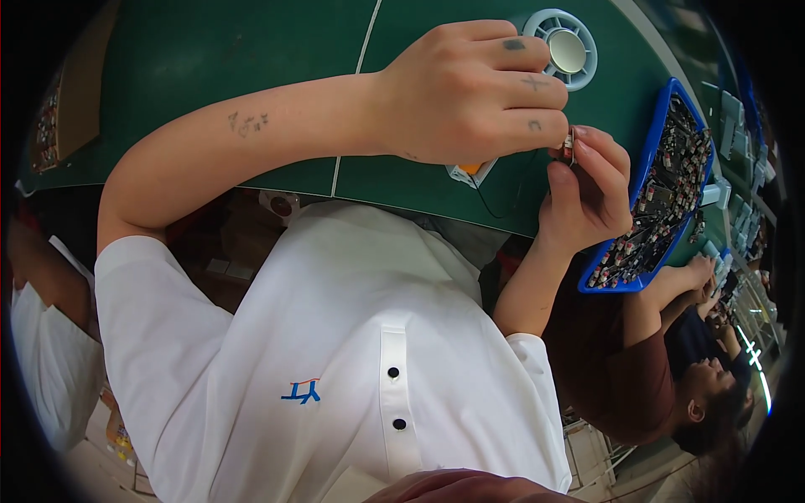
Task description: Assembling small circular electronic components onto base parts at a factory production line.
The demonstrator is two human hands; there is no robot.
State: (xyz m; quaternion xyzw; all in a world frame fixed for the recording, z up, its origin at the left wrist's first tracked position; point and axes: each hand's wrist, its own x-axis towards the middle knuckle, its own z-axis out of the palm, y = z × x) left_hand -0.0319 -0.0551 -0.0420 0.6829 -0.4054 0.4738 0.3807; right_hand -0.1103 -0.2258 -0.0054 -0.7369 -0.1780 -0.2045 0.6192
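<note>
My left hand [478,92] is closed over the green table [251,50], its knuckles up and its fingers curled under; what they grip is hidden. Close against its fingertips, my right hand [594,189] pinches a small part [569,147] with reddish and metallic sides between thumb and fingers. A white and orange piece [470,170] shows partly from beneath my left hand, and a thin dark wire [486,201] runs near it. Just beyond my left knuckles lies a round, pale blue fan-like housing [568,50] with spokes and a silvery centre.
At the right stands a blue tray [620,287] heaped with small circuit boards. Further right are pale blue plastic parts [731,109] and a co-worker [625,377] in a dark shirt. A cardboard box [82,92] stands at the far left; another person's arm [50,268] shows below it.
</note>
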